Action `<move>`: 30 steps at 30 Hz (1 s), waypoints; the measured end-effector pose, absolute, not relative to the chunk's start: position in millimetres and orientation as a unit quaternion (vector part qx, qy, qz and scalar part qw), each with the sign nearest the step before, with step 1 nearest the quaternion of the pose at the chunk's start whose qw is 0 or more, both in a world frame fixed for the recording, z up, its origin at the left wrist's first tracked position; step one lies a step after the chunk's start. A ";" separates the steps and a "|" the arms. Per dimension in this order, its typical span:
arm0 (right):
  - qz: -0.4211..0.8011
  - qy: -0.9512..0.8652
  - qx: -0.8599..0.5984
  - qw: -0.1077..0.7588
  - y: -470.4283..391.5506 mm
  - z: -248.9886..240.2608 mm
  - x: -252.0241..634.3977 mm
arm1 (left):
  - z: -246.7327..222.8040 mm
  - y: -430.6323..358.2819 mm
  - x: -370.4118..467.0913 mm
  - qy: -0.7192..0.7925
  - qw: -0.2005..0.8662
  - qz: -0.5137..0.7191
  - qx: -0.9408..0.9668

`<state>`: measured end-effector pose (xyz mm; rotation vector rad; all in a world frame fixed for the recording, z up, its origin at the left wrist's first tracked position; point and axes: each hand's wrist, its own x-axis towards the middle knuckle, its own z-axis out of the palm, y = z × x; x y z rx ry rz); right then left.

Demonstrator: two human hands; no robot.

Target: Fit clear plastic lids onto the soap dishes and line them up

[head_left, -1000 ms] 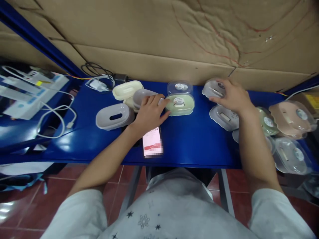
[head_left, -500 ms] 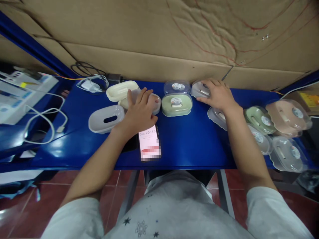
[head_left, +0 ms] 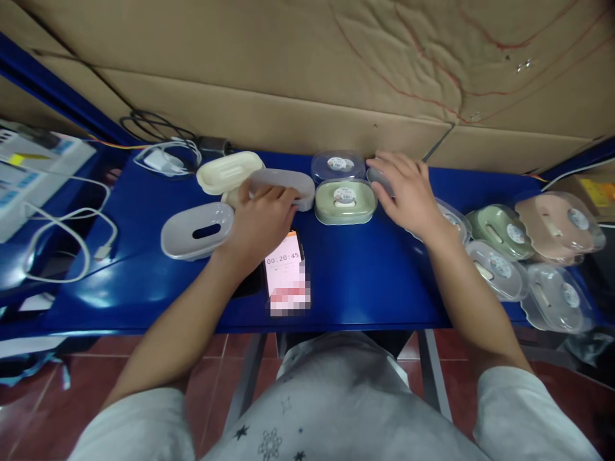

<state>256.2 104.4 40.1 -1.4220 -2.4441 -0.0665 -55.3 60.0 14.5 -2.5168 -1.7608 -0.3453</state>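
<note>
My left hand [head_left: 269,211] has its fingers curled over the near edge of a translucent grey tray [head_left: 288,184], gripping it. That tray lies above a phone [head_left: 287,275] showing a timer. My right hand [head_left: 408,192] rests over a clear piece [head_left: 379,181] at the back, fingers apart and partly hiding it. Between the hands sit a green lidded box [head_left: 344,202] and, behind it, a clear lid [head_left: 337,164]. A cream tray [head_left: 229,171] and a grey slotted tray [head_left: 198,230] lie left of my left hand.
Several lidded boxes, pink [head_left: 557,224], green [head_left: 500,230] and clear [head_left: 557,298], stand at the right end of the blue table [head_left: 375,282]. Cables and a white charger [head_left: 166,162] lie at the back left. Cardboard [head_left: 269,96] lines the back.
My left hand has drawn its fingers in on the grey tray, which shows more fully now. My right hand has shifted slightly over the clear piece. The view has moved a little.
</note>
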 end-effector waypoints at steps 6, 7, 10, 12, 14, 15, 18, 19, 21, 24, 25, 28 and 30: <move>0.049 -0.872 -0.458 0.167 150.2 36.8 239.8 | 29.0 40.0 -31.1 -0.475 0.055 -0.277 -0.834; 0.064 -0.873 -0.456 0.159 160.1 36.7 237.9 | 28.0 33.3 -25.4 -0.427 0.055 -0.281 -0.858; 0.088 -0.883 -0.437 0.149 174.8 39.0 227.4 | 18.7 14.1 -9.0 -0.290 0.064 -0.256 -0.920; 0.092 -0.891 -0.418 0.152 170.3 41.9 215.7 | 10.8 5.6 -0.3 -0.227 0.065 -0.223 -0.946; 0.091 -0.900 -0.397 0.156 156.9 45.2 203.0 | 4.1 2.2 5.4 -0.198 0.058 -0.194 -0.959; 0.090 -0.904 -0.385 0.160 148.0 46.8 197.6 | 1.6 2.4 6.9 -0.195 0.053 -0.184 -0.962; 0.089 -0.913 -0.343 0.203 116.1 50.1 190.9 | -1.0 8.7 4.5 -0.197 0.038 -0.192 -0.961; 0.086 -0.912 -0.332 0.228 104.7 50.0 193.0 | 0.5 12.1 1.5 -0.199 0.035 -0.206 -0.958; 0.066 -0.904 -0.321 0.276 82.3 46.6 204.1 | 7.7 19.7 -7.6 -0.212 0.028 -0.239 -0.947; 0.030 -0.891 -0.325 0.316 53.4 32.9 232.4 | 24.4 32.2 -25.3 -0.298 0.027 -0.249 -0.921; 0.024 -0.889 -0.323 0.324 45.9 26.6 242.5 | 28.9 36.5 -31.1 -0.354 0.037 -0.232 -0.905; 0.015 -0.882 -0.301 0.362 30.4 8.4 265.9 | 31.9 48.9 -44.8 -0.528 0.075 -0.148 -0.833; 0.021 -0.881 -0.295 0.370 24.9 1.5 272.7 | 25.4 55.0 -49.9 -0.601 0.081 -0.082 -0.791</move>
